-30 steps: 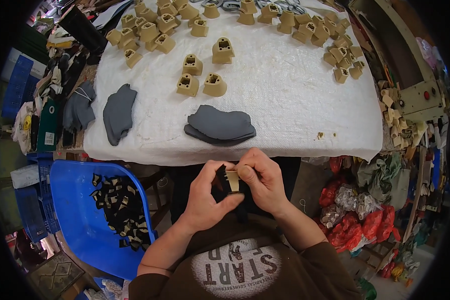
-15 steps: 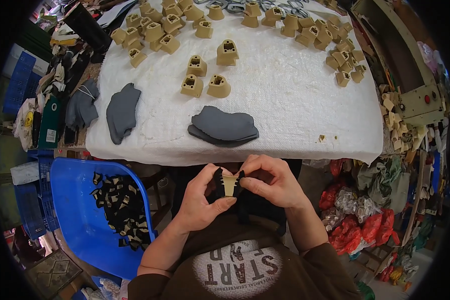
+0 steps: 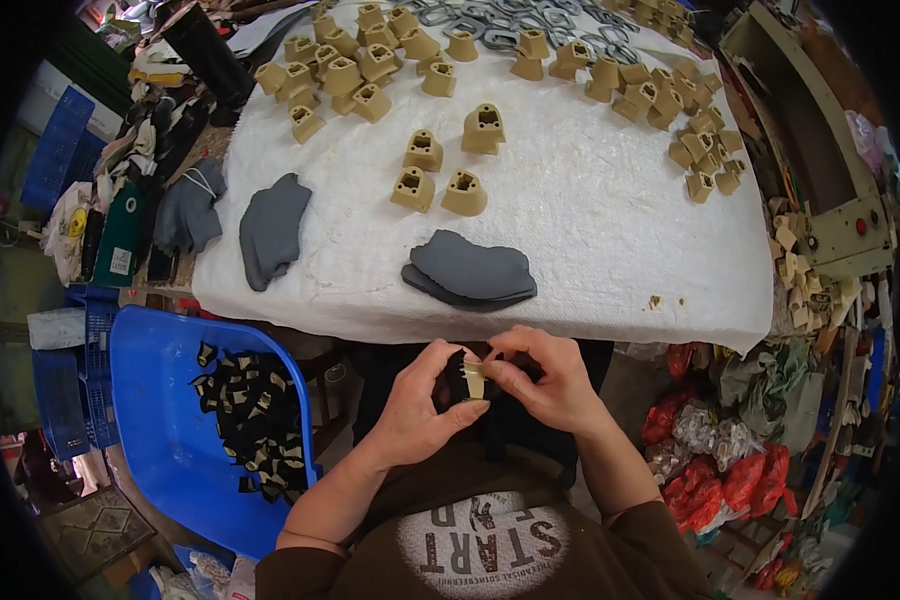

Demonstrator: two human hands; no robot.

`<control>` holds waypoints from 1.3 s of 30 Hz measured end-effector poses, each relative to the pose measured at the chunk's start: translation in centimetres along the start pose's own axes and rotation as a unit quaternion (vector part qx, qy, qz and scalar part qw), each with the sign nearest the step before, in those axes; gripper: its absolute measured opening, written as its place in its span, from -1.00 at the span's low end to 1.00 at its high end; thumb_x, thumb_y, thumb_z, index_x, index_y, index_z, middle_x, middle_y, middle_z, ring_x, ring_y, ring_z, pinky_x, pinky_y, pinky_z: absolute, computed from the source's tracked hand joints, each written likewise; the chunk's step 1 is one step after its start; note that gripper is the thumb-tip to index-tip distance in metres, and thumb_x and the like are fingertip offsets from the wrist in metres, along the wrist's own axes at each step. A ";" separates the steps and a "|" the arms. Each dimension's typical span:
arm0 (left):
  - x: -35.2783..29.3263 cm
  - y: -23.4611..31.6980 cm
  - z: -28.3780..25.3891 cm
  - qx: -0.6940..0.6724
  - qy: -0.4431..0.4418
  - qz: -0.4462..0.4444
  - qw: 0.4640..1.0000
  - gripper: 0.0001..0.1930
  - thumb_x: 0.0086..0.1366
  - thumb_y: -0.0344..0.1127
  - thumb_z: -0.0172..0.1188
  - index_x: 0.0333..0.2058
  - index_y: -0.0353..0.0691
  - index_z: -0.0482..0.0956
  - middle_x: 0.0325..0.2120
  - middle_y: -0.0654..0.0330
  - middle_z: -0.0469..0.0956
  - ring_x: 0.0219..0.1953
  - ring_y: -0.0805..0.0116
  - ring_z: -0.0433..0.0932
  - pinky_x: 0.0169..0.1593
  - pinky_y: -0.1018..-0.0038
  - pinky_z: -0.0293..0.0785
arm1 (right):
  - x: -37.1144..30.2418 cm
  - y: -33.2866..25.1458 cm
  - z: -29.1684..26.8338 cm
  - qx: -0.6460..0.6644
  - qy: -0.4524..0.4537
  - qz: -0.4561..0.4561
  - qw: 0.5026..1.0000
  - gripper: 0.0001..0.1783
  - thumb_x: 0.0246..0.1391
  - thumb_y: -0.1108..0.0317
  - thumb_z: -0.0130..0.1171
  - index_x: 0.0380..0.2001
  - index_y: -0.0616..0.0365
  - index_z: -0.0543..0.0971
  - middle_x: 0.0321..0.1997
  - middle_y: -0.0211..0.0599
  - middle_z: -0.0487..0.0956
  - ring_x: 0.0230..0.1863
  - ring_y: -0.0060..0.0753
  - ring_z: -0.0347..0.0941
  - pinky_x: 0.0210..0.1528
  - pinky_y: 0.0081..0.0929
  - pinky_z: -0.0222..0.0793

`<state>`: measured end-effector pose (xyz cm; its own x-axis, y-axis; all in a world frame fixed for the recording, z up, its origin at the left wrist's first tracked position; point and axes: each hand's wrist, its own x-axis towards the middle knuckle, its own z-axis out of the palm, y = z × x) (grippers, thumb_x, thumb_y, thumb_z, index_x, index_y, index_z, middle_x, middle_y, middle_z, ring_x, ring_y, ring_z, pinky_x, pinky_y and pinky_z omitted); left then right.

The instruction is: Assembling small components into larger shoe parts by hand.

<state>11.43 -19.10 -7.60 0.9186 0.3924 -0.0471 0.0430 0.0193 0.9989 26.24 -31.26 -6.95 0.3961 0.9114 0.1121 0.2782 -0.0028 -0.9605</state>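
Observation:
A beige block shoe heel (image 3: pixel 475 383), partly wrapped in a black covering, is held between my two hands above my lap. My left hand (image 3: pixel 415 408) is closed around its left side, thumb low and fingers at the top. At the heel's upper right, my right hand (image 3: pixel 547 382) pinches the covering's edge with thumb and finger. The fingers partly hide the right side of the covering. In front of my hands, a stack of dark grey cut pieces (image 3: pixel 472 270) lies near the near edge of the white-covered table (image 3: pixel 345 250).
Several bare beige heels (image 3: pixel 413 188) stand mid-table, with clusters behind. More grey pieces (image 3: pixel 273 232) lie to the left. A blue tub (image 3: pixel 165 420) of black-covered heels (image 3: pixel 260 415) stands at my left. Red plastic bags (image 3: pixel 705 495) sit at lower right, beside a wooden cabinet (image 3: pixel 795 130).
The whole view has shifted, so the table appears farther right and lower. My right fingers have moved in over the heel's upper right edge, and the covering's right side shows less.

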 end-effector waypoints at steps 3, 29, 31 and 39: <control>-0.5 0.3 -1.4 0.110 0.064 -0.014 0.992 -0.56 0.02 -0.27 0.31 -0.14 -0.26 0.38 -0.33 0.18 0.41 -0.27 0.35 0.42 -0.14 0.48 0.35 | 1.2 -1.0 0.2 -0.096 0.046 -0.054 0.993 -0.72 -0.08 0.53 0.24 -0.22 0.24 0.49 -0.34 -0.23 0.53 -0.40 -0.35 0.47 -0.37 -0.49 0.38; -7.7 -4.2 -11.6 0.525 0.463 -0.004 0.714 -0.54 0.11 -0.47 0.06 0.05 -0.27 0.35 0.07 -0.01 0.24 0.10 0.02 0.18 0.19 0.21 0.03 | 7.2 1.7 -0.6 -0.398 0.062 -0.120 0.907 -0.85 -0.16 0.36 0.26 -0.44 0.08 0.54 -0.22 -0.37 0.40 -0.13 -0.23 0.25 -0.05 -0.24 0.05; -4.1 -1.9 -9.6 0.432 0.391 0.079 0.809 -0.63 0.05 -0.55 0.05 -0.09 -0.30 0.45 -0.04 0.01 0.35 0.04 0.08 0.27 0.14 0.27 0.14 | 7.4 1.9 -0.7 -0.398 0.065 -0.115 0.908 -0.89 -0.15 0.38 0.24 -0.49 0.09 0.52 -0.25 -0.37 0.40 -0.14 -0.23 0.24 -0.06 -0.24 0.06; 4.2 0.8 -2.7 0.353 0.169 0.304 0.868 -0.77 -0.07 -0.60 0.11 -0.35 -0.30 0.52 -0.30 0.08 0.49 -0.20 0.09 0.49 -0.09 0.32 0.39 | 8.0 3.0 -0.1 -0.304 0.091 -0.078 0.945 -0.93 -0.06 0.43 0.10 -0.45 0.14 0.45 -0.29 -0.29 0.36 -0.15 -0.16 0.21 -0.06 -0.24 0.08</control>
<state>14.25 -14.97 -7.04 0.6932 0.3830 0.6105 -0.0687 -0.8081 0.5850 30.31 -23.98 -8.94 0.4370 0.8349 0.3345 0.7751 -0.1610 -0.6110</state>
